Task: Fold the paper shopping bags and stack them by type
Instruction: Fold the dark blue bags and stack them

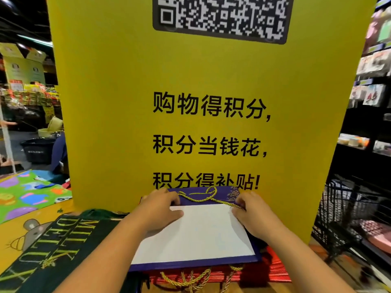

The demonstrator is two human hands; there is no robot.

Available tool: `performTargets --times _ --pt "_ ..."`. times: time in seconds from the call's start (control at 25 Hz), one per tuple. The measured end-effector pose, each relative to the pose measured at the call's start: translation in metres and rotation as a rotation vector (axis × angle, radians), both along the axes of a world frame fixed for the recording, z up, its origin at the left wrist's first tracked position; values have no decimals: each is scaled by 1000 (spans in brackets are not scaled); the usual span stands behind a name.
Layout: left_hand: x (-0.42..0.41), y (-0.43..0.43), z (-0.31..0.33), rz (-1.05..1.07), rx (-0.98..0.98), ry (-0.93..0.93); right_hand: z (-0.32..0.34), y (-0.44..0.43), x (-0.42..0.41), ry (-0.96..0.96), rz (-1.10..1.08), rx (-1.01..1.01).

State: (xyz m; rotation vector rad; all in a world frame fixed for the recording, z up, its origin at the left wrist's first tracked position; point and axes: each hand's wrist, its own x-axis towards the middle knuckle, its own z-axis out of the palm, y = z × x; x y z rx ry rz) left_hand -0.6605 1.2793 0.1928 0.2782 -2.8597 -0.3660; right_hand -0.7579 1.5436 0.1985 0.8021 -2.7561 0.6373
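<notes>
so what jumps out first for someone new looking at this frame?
The huge yellow sign with black characters and a QR code fills the centre and top. Below it, the left hand and right hand sit on the far edge of a purple bag with a white panel and gold rope handle, lying on a stack of red bags. A dark green bag printed MILK DELUXE lies at lower left.
</notes>
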Motion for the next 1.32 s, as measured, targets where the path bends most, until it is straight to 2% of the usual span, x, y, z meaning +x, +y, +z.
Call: performTargets --times 0.16,0.24,0.4,0.44,0.56,0.6,0.64,0.88,1.04,1.16,1.24,1.32 --pt "-2 3 -40 33 28 105 -3 4 2 13 -35 81" --pt "0 2 -50 71 74 87 3 -2 5 42 -51 103" --pt "-4 3 -49 129 30 12 44 -3 2 27 -89 -99" --pt "-5 4 -49 136 14 6 55 -1 2 -82 -8 -188" --pt "-5 5 -51 145 -15 -9 71 -9 12 -673 458 -631" --pt "-5 5 -51 146 -18 -6 75 -13 17 -765 542 -761" --pt "-5 5 -51 146 -14 4 79 -17 21 -779 572 -852" --pt "-6 5 -53 148 -5 44 133 -18 45 -601 699 -1060" --pt "-6 7 -53 161 -7 62 162 -11 49 -404 726 -1040" --pt "-3 8 -51 166 -5 80 167 -13 47 -340 713 -1078" --pt "-1 11 -51 159 -6 110 158 -20 45 -212 645 -1016" --pt "1 11 -53 161 -1 159 141 -36 41 33 495 -778"
